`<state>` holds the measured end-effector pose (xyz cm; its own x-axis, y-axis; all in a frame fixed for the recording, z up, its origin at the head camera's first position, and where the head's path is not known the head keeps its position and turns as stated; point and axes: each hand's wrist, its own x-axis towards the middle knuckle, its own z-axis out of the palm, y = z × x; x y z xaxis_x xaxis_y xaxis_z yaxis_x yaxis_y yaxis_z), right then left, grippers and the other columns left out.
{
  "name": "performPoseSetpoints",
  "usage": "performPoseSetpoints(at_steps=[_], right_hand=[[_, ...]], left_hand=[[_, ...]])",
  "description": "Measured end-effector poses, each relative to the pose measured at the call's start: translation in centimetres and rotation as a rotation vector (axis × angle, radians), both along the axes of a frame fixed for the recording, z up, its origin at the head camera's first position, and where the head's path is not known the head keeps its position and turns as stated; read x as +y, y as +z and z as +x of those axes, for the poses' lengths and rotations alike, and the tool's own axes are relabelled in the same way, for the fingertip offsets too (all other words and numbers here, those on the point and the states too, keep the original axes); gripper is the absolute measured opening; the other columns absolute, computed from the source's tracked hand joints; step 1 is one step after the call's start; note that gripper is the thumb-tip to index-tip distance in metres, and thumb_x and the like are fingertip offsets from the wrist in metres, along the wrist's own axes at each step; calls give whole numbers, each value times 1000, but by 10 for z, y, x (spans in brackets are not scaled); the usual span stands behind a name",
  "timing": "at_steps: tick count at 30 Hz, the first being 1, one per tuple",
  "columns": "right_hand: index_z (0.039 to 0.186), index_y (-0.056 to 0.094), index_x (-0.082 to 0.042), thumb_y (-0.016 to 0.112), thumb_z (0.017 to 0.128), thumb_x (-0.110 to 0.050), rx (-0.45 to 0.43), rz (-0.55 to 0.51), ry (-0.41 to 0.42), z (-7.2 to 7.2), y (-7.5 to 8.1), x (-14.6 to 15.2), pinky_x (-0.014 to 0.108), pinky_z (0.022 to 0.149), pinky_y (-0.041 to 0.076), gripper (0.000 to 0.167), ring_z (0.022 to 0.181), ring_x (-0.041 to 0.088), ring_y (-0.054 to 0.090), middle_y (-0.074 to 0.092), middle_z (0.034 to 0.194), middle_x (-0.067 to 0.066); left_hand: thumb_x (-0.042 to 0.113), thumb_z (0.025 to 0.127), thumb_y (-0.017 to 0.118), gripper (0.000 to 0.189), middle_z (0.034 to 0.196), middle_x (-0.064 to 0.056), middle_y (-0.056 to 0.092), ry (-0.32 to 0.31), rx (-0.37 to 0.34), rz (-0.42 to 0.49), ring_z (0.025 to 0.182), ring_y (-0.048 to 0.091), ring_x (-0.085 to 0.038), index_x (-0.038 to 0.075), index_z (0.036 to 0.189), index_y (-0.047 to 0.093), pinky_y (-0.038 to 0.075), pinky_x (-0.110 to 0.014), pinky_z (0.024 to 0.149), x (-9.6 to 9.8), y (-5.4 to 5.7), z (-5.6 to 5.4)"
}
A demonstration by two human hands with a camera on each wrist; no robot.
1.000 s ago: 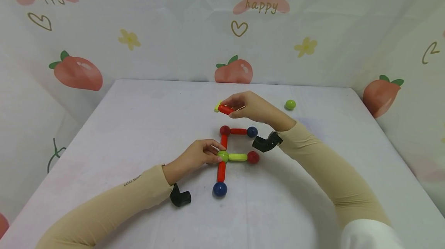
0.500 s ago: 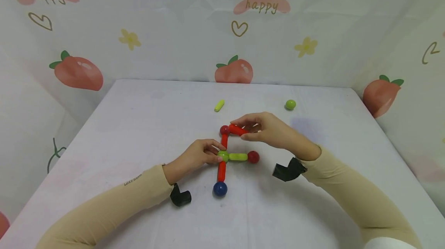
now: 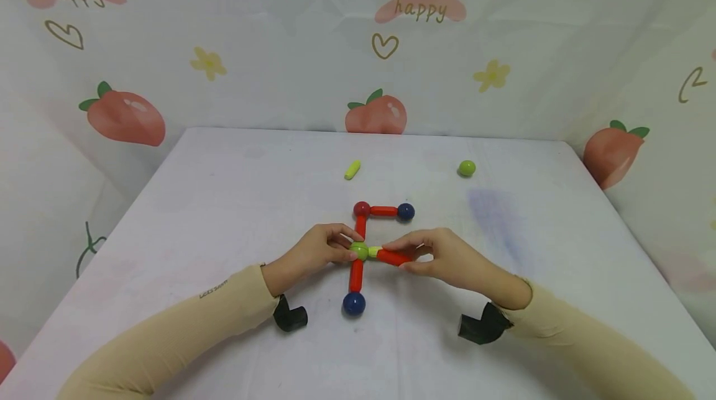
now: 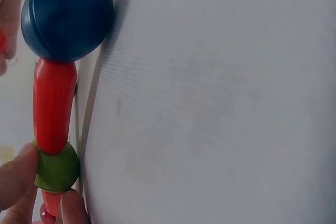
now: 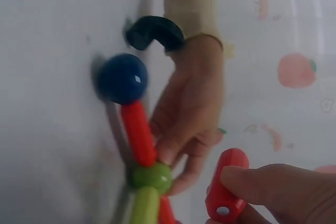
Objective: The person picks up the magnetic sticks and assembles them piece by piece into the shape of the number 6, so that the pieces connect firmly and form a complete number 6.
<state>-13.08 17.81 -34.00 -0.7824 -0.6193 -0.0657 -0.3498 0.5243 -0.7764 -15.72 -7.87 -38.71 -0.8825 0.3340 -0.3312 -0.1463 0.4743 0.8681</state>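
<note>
On the table lies a figure of toy rods and balls. My left hand (image 3: pixel 313 250) pinches its green ball (image 3: pixel 360 251). A red rod (image 3: pixel 356 276) runs from this ball down to a blue ball (image 3: pixel 354 304), another up to a red ball (image 3: pixel 362 209). From there a further red rod (image 3: pixel 383 211) reaches a second blue ball (image 3: pixel 406 212). My right hand (image 3: pixel 450 258) pinches a loose red rod (image 5: pixel 227 184) with a silver dot on its end. In the head view it overlaps the yellow-green rod (image 5: pixel 145 206) right of the green ball, hiding the red ball there.
Farther back on the white table (image 3: pixel 252 182) lie a loose yellow-green rod (image 3: pixel 352 169) and a loose green ball (image 3: pixel 467 168). Black curved pieces hang at both wrists, the left one (image 3: pixel 291 318) close over the table. A patterned cloth (image 3: pixel 279 46) rises behind the table.
My right hand has brought the red rod toward me, from beside the loose yellow-green rod, past the upper red rod, to the middle arm. My left hand keeps its place on the green ball.
</note>
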Motion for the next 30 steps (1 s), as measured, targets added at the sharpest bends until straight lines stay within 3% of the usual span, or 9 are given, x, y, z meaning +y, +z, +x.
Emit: performPoseSetpoints(at_steps=[7,15,30], right_hand=[[115,72,-14,75,82,-6,-95,29,-17,16,-22,0,26,83,55,34,92,11,63,71,107,1],[111,74,-10,75,82,-7,-102,6,74,26,-41,-4,19,80,53,29,91,5,63,73,103,0],[110,74,-13,76,81,-7,-90,74,105,28,-46,-16,20,83,52,30,92,2,62,74,102,-5]], left_hand=[[6,83,74,26,102,-8,68,-7,11,-9,85,62,-16,11,109,70,55,-26,74,1,0,0],[6,84,74,26,102,-8,68,-10,18,-19,83,62,-15,10,109,70,54,-25,72,0,3,0],[6,84,73,26,101,-8,68,-7,9,-7,84,62,-15,10,109,69,56,-26,74,-1,4,1]])
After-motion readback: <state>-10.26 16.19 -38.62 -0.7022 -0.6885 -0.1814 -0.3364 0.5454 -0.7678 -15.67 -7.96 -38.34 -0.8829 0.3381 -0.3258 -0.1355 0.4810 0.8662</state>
